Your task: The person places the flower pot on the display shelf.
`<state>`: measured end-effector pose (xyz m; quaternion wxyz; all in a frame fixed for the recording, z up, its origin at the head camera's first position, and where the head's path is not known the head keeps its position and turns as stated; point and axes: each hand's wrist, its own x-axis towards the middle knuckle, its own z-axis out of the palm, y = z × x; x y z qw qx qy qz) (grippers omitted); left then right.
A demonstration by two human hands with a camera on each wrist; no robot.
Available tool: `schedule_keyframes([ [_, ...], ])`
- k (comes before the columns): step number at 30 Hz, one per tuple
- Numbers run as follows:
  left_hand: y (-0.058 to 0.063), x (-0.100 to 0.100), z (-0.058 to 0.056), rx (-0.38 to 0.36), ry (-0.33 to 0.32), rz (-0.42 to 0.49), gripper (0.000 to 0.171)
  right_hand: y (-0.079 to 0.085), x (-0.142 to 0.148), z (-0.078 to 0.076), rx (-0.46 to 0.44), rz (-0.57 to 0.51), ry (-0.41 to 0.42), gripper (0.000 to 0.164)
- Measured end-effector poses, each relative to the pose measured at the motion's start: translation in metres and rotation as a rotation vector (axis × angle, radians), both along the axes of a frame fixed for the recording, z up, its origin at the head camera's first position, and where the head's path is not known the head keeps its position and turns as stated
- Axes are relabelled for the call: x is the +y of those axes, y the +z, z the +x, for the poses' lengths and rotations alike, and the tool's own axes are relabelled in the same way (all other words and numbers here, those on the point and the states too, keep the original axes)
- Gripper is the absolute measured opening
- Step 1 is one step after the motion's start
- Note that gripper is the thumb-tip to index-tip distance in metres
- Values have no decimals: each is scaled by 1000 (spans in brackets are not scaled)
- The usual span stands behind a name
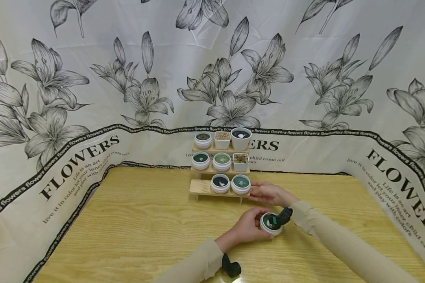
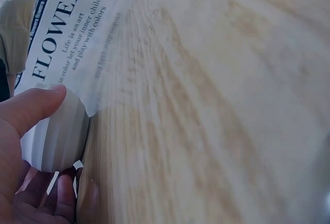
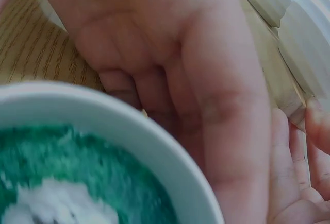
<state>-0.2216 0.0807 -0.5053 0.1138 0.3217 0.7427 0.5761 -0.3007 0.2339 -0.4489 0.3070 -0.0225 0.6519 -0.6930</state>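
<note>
My left hand grips a round white pot low over the table, thumb on one side and fingers round the other. Dark green fill with a whitish patch shows inside this pot. Part of it is hidden by the black wrist device on my right arm. My right hand is at the right end of the bottom step of a wooden stand. Its thumb lies at the step's edge, fingers below, pinching that end beside a white pot with green fill.
On the bottom step a dark-filled pot stands beside the green one. The middle step and top step carry three white pots each, round and square. A flower-printed cloth rises behind the wood-grain table and along its sides.
</note>
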Motion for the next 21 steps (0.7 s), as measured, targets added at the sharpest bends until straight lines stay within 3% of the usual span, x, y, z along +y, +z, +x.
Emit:
schedule_keyframes([
  [21, 0, -34, 17, -9, 174, -57, 68, -5, 0, -1, -37, -57, -16, 67],
])
